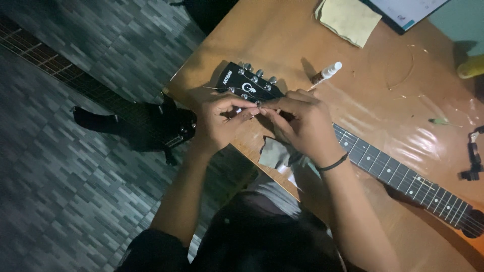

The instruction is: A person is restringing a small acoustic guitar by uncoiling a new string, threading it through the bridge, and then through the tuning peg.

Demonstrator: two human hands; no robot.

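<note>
A guitar lies across the brown table, its black headstock with silver tuning pegs pointing to the table's left corner and its fretted neck running to the lower right. My left hand and my right hand meet at the near edge of the headstock, fingertips pinched together on a thin guitar string by the pegs. A loose end of that string sticks out to the left. My right wrist wears a dark band. A grey cloth lies under my right hand.
A small spray bottle with a white cap lies behind the headstock. A yellow cloth and a paper sheet sit at the table's far side. A black electric guitar lies on the patterned floor at left. A black clip sits at right.
</note>
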